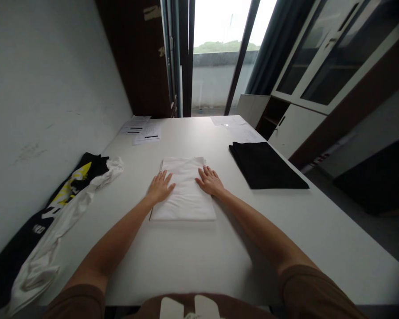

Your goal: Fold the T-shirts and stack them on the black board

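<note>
Your left hand and right hand lie flat and unclenched, fingers spread, pressing on the folded white cloth rectangle in the middle of the white desk. A folded black fabric square sits by the right edge; crumpled black, yellow and white garments lie along the left edge

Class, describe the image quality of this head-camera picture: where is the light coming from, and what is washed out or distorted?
Head view: daylight enters through the window, whose sky is blown out; wide-angle distortion bends the cabinet and stretches the forearms; both hands, left hand and right hand, are sharp.
</note>
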{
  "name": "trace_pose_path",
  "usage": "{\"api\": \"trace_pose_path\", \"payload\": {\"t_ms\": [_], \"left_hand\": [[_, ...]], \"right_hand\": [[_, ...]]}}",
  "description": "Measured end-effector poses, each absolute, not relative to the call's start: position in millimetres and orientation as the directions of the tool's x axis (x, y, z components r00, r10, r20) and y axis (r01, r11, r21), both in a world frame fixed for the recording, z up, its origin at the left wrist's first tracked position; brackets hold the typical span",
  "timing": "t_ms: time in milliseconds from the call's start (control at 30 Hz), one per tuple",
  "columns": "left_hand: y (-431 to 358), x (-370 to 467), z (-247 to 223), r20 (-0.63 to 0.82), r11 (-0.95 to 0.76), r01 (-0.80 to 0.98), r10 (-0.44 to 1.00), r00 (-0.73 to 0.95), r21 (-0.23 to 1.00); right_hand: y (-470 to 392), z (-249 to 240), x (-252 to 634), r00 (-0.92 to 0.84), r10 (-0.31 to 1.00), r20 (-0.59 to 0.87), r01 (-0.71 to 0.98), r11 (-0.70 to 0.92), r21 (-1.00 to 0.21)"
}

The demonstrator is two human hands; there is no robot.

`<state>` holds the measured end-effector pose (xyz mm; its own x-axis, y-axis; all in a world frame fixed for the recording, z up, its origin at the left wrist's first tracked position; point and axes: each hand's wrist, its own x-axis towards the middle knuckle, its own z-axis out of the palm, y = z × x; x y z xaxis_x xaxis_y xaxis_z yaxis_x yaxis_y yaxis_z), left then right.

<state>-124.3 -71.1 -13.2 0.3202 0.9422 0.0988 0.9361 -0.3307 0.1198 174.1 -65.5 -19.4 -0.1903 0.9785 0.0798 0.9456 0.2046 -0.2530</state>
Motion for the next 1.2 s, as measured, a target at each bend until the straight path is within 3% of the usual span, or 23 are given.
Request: {"api": "trace_pose_path", "payload": {"t_ms": [133, 233, 433, 567, 833, 1033, 1200], "left_hand": [[-91, -132, -1, 0.148, -0.301, 0.949, 0.947, 0.285, 0.094], [-112, -123, 11, 0.161, -0.389, 0.918, 0.914, 0.373, 0.078], [-145, -109, 12, 0.077, -0.573, 0.812, 0.819, 0.568, 0.107], [-156, -118, 2, 0.094, -0.63, 0.77, 0.776, 0.623, 0.098], [-174, -156, -8, 0.105, -0.623, 0.782, 0.78, 0.616, 0.037], [-171, -173, -3, 0.126, -0.554, 0.832, 0.827, 0.547, 0.025], [-144, -137, 17, 0.213, -0.544, 0.834, 0.829, 0.517, 0.095]], "right_hand": [[-71, -12, 180, -0.198, 0.978, 0.058, 0.946, 0.207, -0.25], [-83, -3, 168, -0.211, 0.974, 0.077, 0.942, 0.224, -0.25], [-137, -5, 131, -0.404, 0.906, 0.127, 0.871, 0.424, -0.249], [-161, -8, 135, -0.403, 0.907, 0.125, 0.877, 0.422, -0.23], [-181, -12, 164, -0.398, 0.915, 0.065, 0.9, 0.403, -0.169], [-189, 0, 166, -0.413, 0.91, 0.04, 0.891, 0.413, -0.188], [-189, 20, 122, -0.579, 0.807, 0.112, 0.77, 0.587, -0.25]]}}
